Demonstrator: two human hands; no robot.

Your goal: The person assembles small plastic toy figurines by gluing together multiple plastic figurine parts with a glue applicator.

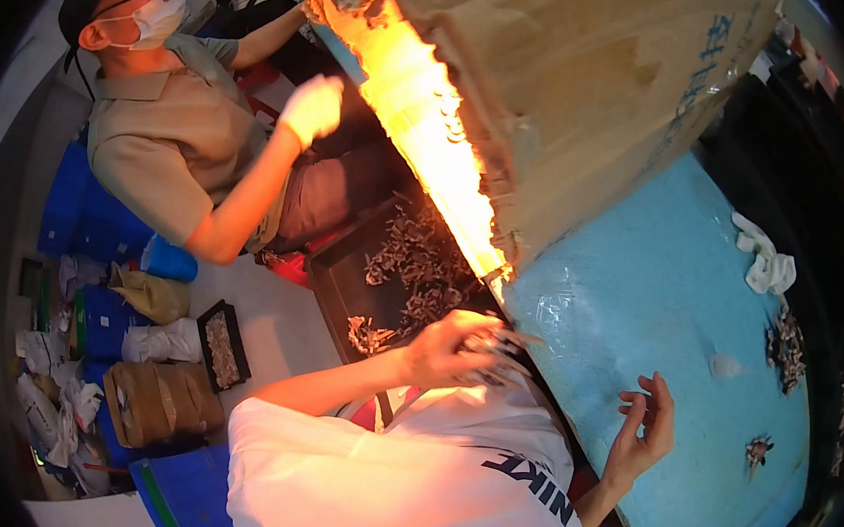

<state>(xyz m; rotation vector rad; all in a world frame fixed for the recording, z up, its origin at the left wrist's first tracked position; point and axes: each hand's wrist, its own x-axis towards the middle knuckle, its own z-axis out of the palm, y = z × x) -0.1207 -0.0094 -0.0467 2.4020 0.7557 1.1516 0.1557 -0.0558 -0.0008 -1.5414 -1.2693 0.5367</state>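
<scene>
My left hand (442, 352) is closed round a handful of thin, dark brown strips (496, 358), slightly blurred, at the near edge of the work surface. Just beyond it, a black tray (338, 301) holds a heap of similar brown pieces (420, 263). My right hand (646, 429) is raised over the light blue tabletop (621, 281), fingers apart and loosely bent, holding nothing. A small clump of brown pieces (758, 452) lies to its right, and a larger clump (786, 351) is farther back.
A large cardboard sheet (598, 88) stands across the table, its torn edge (426, 103) glaringly lit. A masked co-worker (168, 131) sits at the left. Blue bins (96, 200), a brown carton (161, 403) and a filled black tray (224, 347) are on the left. Crumpled white tissue (766, 258) lies at right.
</scene>
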